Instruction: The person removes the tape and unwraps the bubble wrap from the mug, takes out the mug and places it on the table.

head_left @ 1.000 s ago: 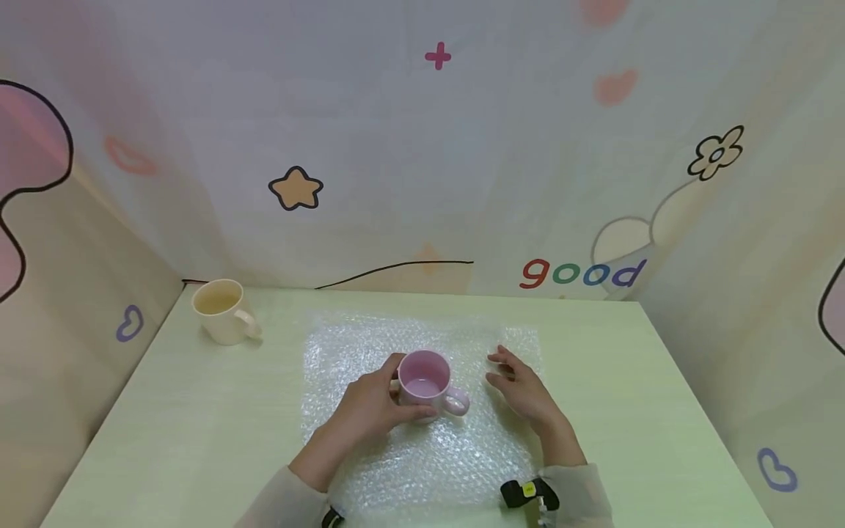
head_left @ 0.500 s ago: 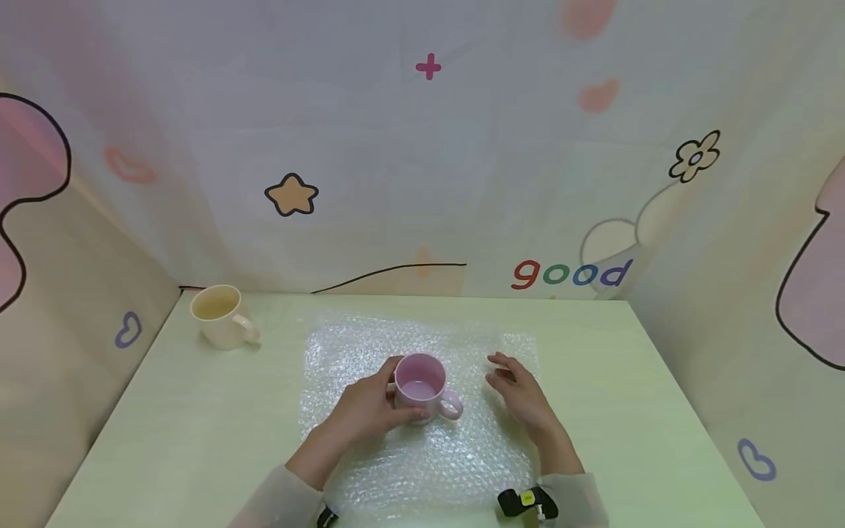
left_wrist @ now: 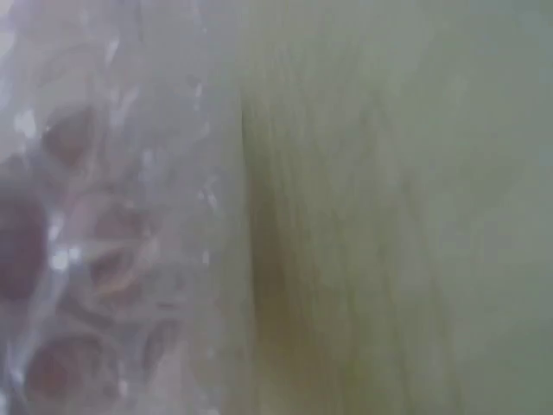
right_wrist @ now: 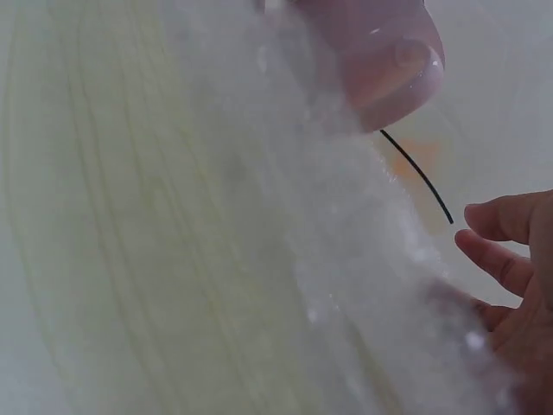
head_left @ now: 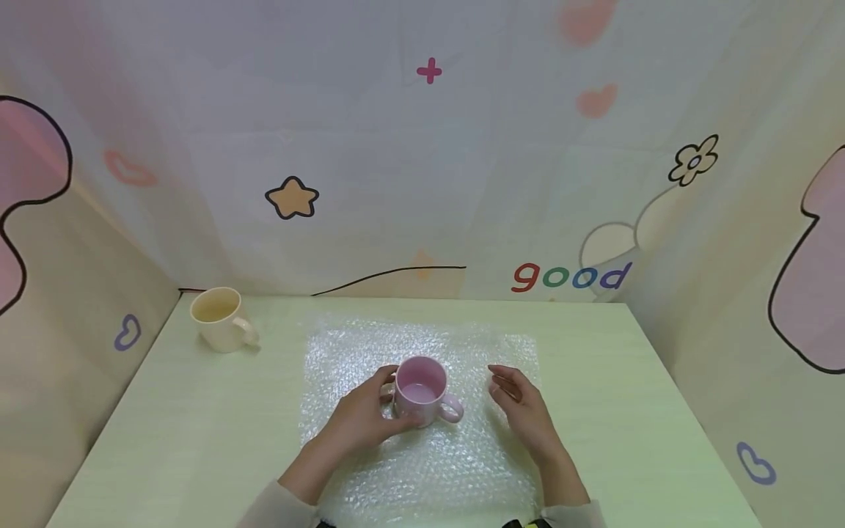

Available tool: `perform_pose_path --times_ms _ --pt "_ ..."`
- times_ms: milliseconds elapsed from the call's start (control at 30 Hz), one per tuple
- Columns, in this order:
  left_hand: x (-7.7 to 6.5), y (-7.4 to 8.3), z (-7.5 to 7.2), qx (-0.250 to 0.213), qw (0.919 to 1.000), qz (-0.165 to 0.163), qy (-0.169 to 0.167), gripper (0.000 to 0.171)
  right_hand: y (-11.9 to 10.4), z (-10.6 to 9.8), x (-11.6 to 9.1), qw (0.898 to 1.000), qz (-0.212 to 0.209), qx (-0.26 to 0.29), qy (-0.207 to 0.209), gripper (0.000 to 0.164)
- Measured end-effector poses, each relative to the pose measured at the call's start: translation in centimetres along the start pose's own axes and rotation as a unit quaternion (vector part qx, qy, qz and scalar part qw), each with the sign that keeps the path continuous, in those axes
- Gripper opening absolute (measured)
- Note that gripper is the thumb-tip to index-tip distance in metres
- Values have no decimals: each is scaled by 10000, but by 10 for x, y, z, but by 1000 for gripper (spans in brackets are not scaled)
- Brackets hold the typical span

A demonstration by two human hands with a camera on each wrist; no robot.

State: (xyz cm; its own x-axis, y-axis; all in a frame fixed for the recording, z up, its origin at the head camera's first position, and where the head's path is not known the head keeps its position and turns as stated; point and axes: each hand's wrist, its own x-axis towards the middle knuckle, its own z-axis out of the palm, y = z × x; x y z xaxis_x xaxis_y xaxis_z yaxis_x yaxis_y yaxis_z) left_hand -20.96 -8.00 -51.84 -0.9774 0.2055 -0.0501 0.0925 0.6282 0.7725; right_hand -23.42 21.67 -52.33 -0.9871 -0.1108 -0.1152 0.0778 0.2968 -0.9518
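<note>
A pink mug (head_left: 421,381) is upright over the middle of a sheet of bubble wrap (head_left: 436,469), its handle pointing right. My left hand (head_left: 359,418) holds it from the left, thumb on the near side and fingers behind. In the right wrist view the thumb (right_wrist: 389,82) lies against the mug's wall. My right hand (head_left: 528,411), its fingers loosely bent, is over the wrap's right part, apart from the mug and holding nothing. The left wrist view has only the wrap's edge (left_wrist: 220,259) beside the tabletop.
A cream mug (head_left: 223,330) stands at the table's back left corner, handle toward the right. The pale table (head_left: 614,411) is enclosed at the back and both sides by a printed curtain (head_left: 370,147).
The camera view has shifted slightly. My left thumb has slid back a little along the mug's near side. The right hand has come slightly nearer to me and its fingers have drawn closer together.
</note>
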Motion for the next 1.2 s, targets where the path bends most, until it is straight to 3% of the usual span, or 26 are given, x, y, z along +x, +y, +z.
perform_pose_path --times_ms 200,333,500,767,1200 --pt "-7 3 -8 -825 9960 196 -292 93 -11 7 -10 9993 -155 44 -332 41" --pt "-10 8 -9 -1093 9931 285 -314 93 -19 14 -19 9966 -350 -26 -739 40" --pt "-10 14 -7 -1059 9942 105 -172 99 -27 27 -27 9922 -430 -187 -1158 38" --pt "-4 24 -4 -948 9954 156 40 95 -28 46 -27 9941 -331 -562 -868 25" --pt "-1 23 2 -704 9972 209 163 87 -28 58 -28 9950 -212 -48 -976 34"
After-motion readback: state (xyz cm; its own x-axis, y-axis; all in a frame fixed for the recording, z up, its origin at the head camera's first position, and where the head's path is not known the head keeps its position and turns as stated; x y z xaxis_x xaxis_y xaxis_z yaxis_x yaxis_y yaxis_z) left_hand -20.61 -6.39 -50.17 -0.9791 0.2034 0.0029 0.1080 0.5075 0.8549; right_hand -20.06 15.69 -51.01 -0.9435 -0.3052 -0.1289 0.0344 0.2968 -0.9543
